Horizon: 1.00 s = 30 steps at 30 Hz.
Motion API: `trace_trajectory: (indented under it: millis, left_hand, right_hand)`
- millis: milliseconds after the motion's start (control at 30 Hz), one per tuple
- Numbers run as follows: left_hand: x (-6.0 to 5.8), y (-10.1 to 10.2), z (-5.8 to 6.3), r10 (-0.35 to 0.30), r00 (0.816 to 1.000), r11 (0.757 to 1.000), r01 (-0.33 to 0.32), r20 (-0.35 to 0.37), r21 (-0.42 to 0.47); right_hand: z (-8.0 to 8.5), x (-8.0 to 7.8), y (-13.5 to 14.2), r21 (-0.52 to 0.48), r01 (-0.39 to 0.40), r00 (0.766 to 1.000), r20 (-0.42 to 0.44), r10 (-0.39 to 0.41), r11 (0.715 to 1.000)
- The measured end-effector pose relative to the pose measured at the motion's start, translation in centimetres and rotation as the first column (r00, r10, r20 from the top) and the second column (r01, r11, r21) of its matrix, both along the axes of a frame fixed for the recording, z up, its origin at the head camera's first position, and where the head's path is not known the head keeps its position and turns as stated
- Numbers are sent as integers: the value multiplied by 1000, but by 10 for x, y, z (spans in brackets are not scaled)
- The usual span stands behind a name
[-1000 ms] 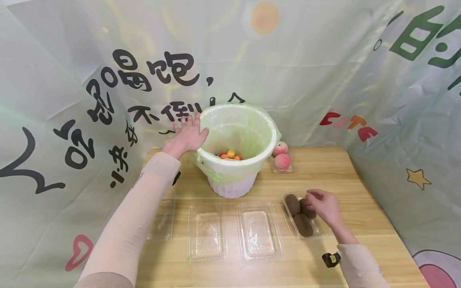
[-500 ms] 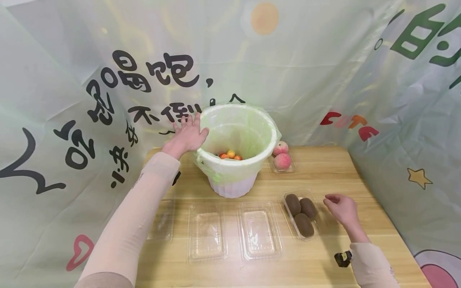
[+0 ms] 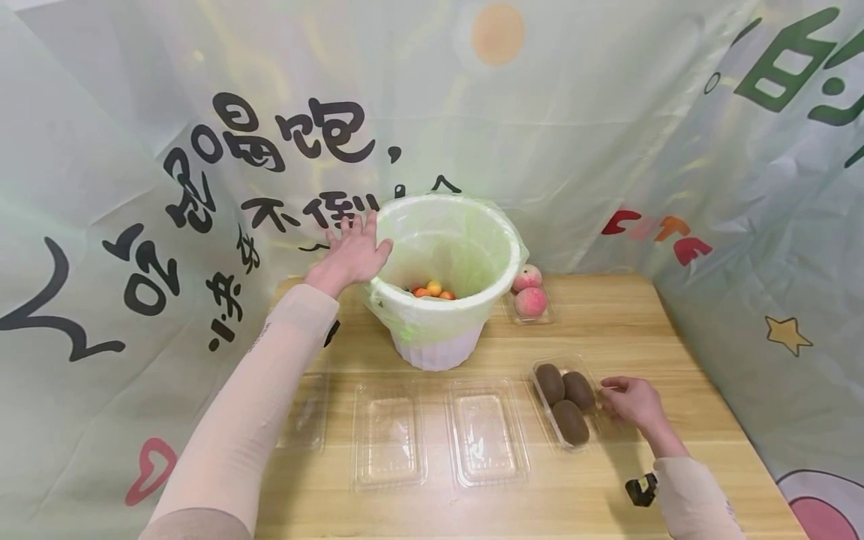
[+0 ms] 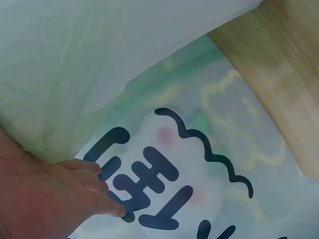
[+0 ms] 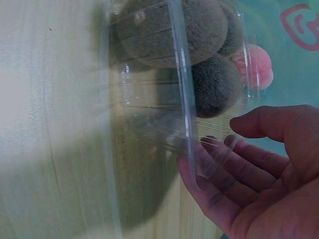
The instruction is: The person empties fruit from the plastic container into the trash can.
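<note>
My left hand [image 3: 354, 253] rests on the left rim of a white bucket [image 3: 439, 349] lined with a thin green bag, its fingers spread. Small orange and yellow fruits [image 3: 433, 289] lie inside the bucket. Three brown kiwis [image 3: 568, 422] sit in a clear plastic container [image 3: 574, 448] at the right. Beside that container's right edge is my right hand [image 3: 634, 403]. In the right wrist view its fingertips [image 5: 192, 172] are at the clear plastic edge, with the thumb [image 5: 249, 122] apart from them. The left wrist view shows the left hand's fingers [image 4: 87, 181] next to the bag.
Two clear containers [image 3: 354, 435] [image 3: 452, 435] without fruit stand in front of the bucket, and another clear container [image 3: 307, 409] lies partly behind the left forearm. Pink peaches [image 3: 530, 302] sit in a container behind the bucket's right side. Printed cloth [image 3: 574, 135] surrounds the wooden table [image 3: 607, 315].
My right hand drew back to the right from over the kiwis, then came slightly back left and down to the container's right edge. The left hand has stayed on the bucket rim.
</note>
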<state>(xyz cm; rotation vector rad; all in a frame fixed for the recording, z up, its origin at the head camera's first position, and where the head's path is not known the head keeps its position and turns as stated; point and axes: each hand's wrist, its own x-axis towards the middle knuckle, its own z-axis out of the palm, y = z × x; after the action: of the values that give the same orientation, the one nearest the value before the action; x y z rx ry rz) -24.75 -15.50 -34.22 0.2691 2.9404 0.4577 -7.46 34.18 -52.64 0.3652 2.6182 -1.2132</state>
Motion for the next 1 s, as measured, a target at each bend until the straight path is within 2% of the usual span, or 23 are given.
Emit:
trace_trajectory:
  millis: [200,400,733,1000]
  left_hand:
    - [1,0,-1,2,1000,1000,-2,-3,9]
    - [-1,-1,-3,-1,1000,1000,1,-7,3]
    - [0,-1,-2,-2,1000,1000,2,-1,2]
    - [-1,-1,-2,4,1000,1000,-4,2,7]
  right_hand:
    - [-10,0,-3,-59,6,1000,28,-4,998]
    - [-16,1,-5,-67,12,999,42,-9,998]
    - [-16,1,-7,-74,18,994,111,-10,997]
    - [-10,3,-5,-188,-3,993,112,24,982]
